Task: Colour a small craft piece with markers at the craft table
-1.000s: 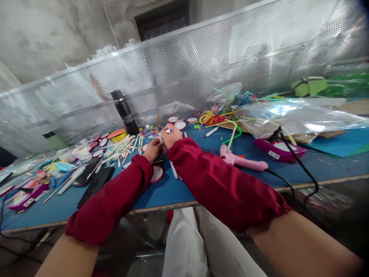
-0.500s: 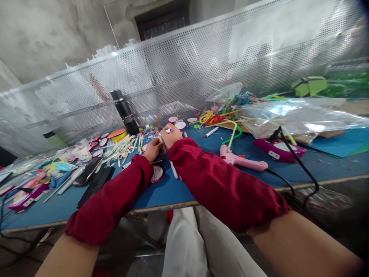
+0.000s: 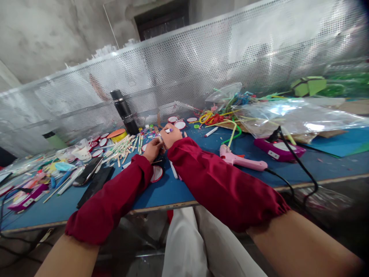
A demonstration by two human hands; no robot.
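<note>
Right of the flask (image 3: 125, 113) in the head view, the right hand (image 3: 172, 136) is gripping a marker (image 3: 167, 131). Its long axis is running crosswise, the visible purple end pointing away from the flask, tilting slightly up. The marker is looking slim and white behind that end, the hand hiding much of it. Also right of the flask, the left hand (image 3: 154, 150) is pinching a pale piece (image 3: 160, 140), too small to identify.

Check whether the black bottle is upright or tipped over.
Upright: the black bottle stands on its base on the blue table, cap topmost.
</note>
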